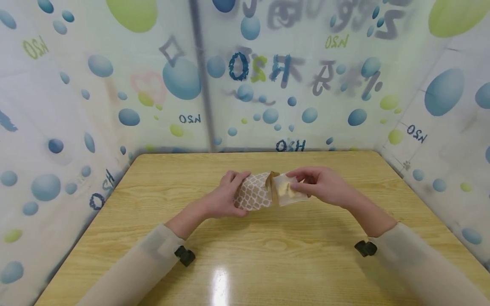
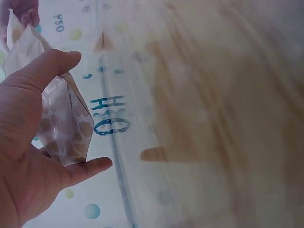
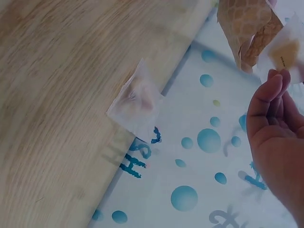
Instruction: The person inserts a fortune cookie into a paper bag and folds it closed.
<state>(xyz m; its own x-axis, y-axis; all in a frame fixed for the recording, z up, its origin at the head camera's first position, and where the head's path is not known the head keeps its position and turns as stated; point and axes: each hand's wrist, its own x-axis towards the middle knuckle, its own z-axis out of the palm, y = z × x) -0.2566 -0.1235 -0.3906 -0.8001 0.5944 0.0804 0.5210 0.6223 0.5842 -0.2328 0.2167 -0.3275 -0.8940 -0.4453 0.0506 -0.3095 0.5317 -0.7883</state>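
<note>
My left hand (image 1: 226, 196) grips the closed end of a small paper bag (image 1: 254, 193) with a white lattice pattern on tan. The bag lies on its side above the table, its open mouth to the right. In the left wrist view the bag (image 2: 66, 118) sits between the thumb and fingers. My right hand (image 1: 325, 185) pinches a translucent white packet (image 1: 287, 189) with something pale yellow inside, right beside the bag's mouth. Small dark print shows on the packet (image 3: 285, 54) in the right wrist view. The bag's inside is mostly hidden.
A light wooden table (image 1: 245, 255) with a glossy top lies beneath both hands. Printed curtains (image 1: 245, 106) with blue and green dots stand along its back and sides. A packet-like shape (image 3: 137, 102) in the right wrist view seems a reflection in the tabletop.
</note>
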